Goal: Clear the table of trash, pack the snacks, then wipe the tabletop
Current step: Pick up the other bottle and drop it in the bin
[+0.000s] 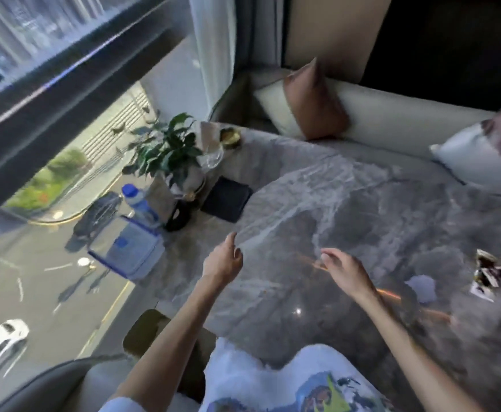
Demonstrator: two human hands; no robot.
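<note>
The frame is blurred by motion. Over a grey marble tabletop (pixel 347 209) my left hand (pixel 224 260) hovers with loosely curled fingers and holds nothing. My right hand (pixel 342 270) is beside it, fingers spread, also with nothing in it. A clear plastic box with a blue-rimmed lid (pixel 127 249) sits at the table's left edge, a hand's width left of my left hand. At the right edge lie dark snack wrappers (pixel 493 275) and a crumpled white tissue (pixel 421 288). A thin orange streak (pixel 311 260), too blurred to identify, lies under my right hand.
A blue-capped bottle (pixel 137 200), a potted plant (pixel 169 153), a black mug (pixel 179 217) and a dark flat pad (pixel 227 199) crowd the far left corner by the window. A cream sofa with a brown cushion (pixel 314 102) and a white pillow (pixel 475 159) lines the far side.
</note>
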